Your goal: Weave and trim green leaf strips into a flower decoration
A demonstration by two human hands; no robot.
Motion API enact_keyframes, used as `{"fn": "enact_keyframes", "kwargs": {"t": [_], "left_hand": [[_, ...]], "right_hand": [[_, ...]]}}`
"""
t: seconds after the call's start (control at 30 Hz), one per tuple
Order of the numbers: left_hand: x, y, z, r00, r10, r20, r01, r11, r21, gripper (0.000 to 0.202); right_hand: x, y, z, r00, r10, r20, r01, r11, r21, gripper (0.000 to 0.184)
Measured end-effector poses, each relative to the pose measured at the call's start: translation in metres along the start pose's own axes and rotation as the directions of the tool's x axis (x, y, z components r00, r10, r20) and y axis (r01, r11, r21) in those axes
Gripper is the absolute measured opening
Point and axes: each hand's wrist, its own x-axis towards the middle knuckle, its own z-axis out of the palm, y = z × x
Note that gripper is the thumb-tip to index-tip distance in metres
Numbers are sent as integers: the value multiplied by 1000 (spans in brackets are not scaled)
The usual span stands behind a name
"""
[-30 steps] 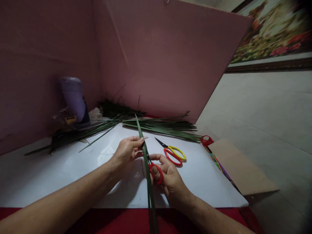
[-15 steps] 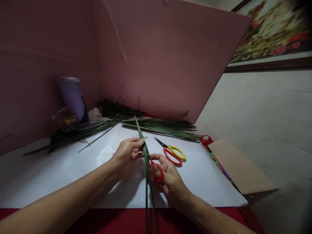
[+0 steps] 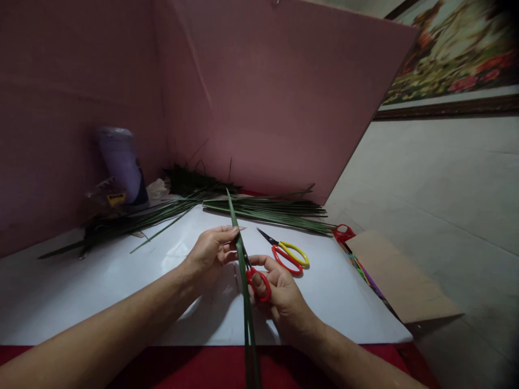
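My left hand (image 3: 213,249) pinches a long green leaf strip (image 3: 241,259) between thumb and fingers. The strip's pointed tip reaches away from me, and its lower part hangs in two lengths past the table's front edge. In my right hand (image 3: 279,292) is a pair of red-handled scissors (image 3: 265,289), my thumb through one loop. Their blades lie against the strip just below my left fingers, partly hidden by it. A second pair of scissors, with red and yellow handles (image 3: 290,256), rests on the white board to the right, blades pointing away to the left.
Bundles of green leaf strips (image 3: 275,212) lie at the back and left of the white board (image 3: 324,302). A purple container (image 3: 120,165) stands at the far left. A pink panel (image 3: 263,97) rises behind. Right of the board sits a cardboard flap (image 3: 401,281).
The strip's hanging lengths have shifted slightly and lie closer together. The scissors in my right hand have turned a little against the strip. My left hand holds nearly the same place.
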Motion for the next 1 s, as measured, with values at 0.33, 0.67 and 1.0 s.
{"fn": "enact_keyframes", "kwargs": {"t": [0.33, 0.67, 1.0], "left_hand": [[1, 6, 0, 1000, -7, -3, 7, 1000, 19, 11], [1, 3, 3, 1000, -17, 26, 16, 999, 33, 18], [3, 1, 0, 1000, -17, 15, 17, 1000, 25, 16]], "right_hand": [[-1, -1, 3, 1000, 18, -20, -17, 999, 37, 50], [-2, -2, 3, 998, -1, -61, 1, 1000, -1, 46], [1, 2, -2, 1000, 3, -19, -2, 1000, 25, 45]]}}
